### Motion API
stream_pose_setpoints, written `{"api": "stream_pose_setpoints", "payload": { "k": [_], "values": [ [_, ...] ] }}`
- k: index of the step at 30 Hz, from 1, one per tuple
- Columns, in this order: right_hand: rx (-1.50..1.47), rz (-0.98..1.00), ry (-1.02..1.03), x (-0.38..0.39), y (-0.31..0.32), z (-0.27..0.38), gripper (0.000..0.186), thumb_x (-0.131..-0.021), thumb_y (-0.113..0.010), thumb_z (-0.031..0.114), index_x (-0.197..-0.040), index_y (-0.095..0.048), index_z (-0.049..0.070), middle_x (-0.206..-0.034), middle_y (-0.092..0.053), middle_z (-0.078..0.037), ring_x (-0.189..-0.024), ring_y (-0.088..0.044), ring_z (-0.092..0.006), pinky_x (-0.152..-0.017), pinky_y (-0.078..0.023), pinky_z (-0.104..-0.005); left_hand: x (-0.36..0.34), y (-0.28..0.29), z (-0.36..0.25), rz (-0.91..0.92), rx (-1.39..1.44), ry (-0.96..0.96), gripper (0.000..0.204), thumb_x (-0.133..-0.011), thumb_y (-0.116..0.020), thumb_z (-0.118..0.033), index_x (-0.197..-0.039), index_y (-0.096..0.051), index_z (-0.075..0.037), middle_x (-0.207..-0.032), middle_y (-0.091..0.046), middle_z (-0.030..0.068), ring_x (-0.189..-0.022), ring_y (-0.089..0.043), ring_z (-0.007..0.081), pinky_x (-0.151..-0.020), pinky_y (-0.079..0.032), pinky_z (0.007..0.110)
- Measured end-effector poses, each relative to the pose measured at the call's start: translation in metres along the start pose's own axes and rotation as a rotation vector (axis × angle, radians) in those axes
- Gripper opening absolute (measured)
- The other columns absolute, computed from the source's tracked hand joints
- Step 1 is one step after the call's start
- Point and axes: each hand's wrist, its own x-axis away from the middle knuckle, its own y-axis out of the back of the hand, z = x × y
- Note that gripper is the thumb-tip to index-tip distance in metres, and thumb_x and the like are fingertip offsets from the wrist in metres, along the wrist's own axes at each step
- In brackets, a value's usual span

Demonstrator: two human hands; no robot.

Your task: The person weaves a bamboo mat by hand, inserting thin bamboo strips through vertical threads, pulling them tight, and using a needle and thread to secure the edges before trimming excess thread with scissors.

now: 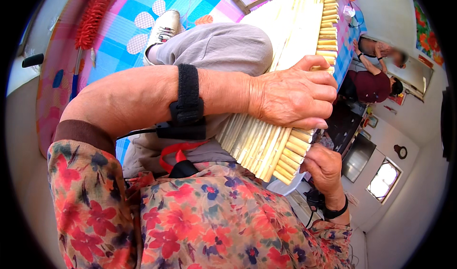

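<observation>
A stiff mat of pale yellow plant stalks (257, 147) leans across my lap, its long stalks on one face and a row of stalk ends from a crossing layer along its right edge. My left hand (297, 95) lies over the mat, its fingers bent around that edge. Lower down, my right hand (324, 168) is closed against the mat's near corner. The right fingertips are partly hidden by the stalk ends, and whatever they may pinch does not show. Dark straps circle both wrists.
My bent leg in grey trousers (219, 45) is beside the mat on a checked cover (119, 54). A red fluffy duster (93, 23) lies left, a wooden frame (254, 2) at the top. At right, a person in dark red (371, 85) and another person are farther off.
</observation>
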Motion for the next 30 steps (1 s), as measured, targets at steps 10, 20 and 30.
{"api": "stream_pose_setpoints", "payload": {
  "k": [10, 20, 30],
  "values": [
    [0.058, -0.045, 0.060, -0.003, -0.004, -0.013, 0.013, -0.077, -0.062, -0.003, -0.089, -0.059, 0.002, -0.066, -0.050, -0.010, -0.055, -0.052, -0.0240, -0.049, -0.041, -0.0309, -0.002, -0.003, 0.005, 0.000, -0.008, -0.003, 0.019, -0.083, -0.058, -0.029, -0.080, -0.053, -0.011, -0.087, -0.046, 0.0045, -0.103, -0.046, 0.0220, -0.099, -0.022, 0.050],
    [0.133, -0.074, 0.120, -0.009, -0.002, -0.022, 0.017, -0.074, -0.063, -0.003, -0.089, -0.059, 0.002, -0.065, -0.047, -0.010, -0.055, -0.051, -0.0269, -0.048, -0.039, -0.0334, -0.005, -0.010, 0.011, 0.018, -0.023, 0.003, 0.020, -0.084, -0.058, -0.030, -0.080, -0.052, -0.011, -0.087, -0.045, 0.0046, -0.102, -0.046, 0.0225, -0.099, -0.021, 0.050],
    [0.132, -0.029, 0.094, -0.018, -0.004, -0.024, 0.021, -0.078, -0.058, 0.000, -0.099, -0.060, -0.001, -0.084, -0.060, -0.014, -0.074, -0.061, -0.0303, -0.064, -0.047, -0.0326, -0.006, -0.013, 0.015, 0.008, -0.010, 0.005, 0.019, -0.084, -0.058, -0.030, -0.081, -0.053, -0.011, -0.086, -0.046, 0.0043, -0.101, -0.047, 0.0226, -0.099, -0.022, 0.050]
  ]
}}
